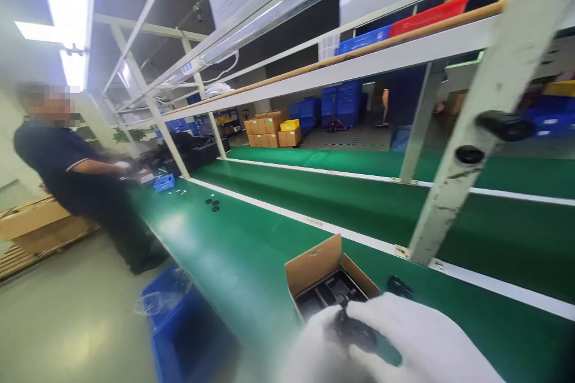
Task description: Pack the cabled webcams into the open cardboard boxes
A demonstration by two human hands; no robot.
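My left hand, in a white glove and smeared by motion, grips one side of a small black part. From the other side my right hand, also gloved in white, curls its thumb and fingers round the same part. My fingers cover much of it, so its kind is unclear. Just beyond my hands an open cardboard box stands with its lid flap raised, and black pieces lie inside. A loose black object rests on the green work surface right of the box.
A blue bin with clear plastic stands below the bench edge. Several black discs and a small blue tray are farther along. A person stands at left. A shelf post rises at right.
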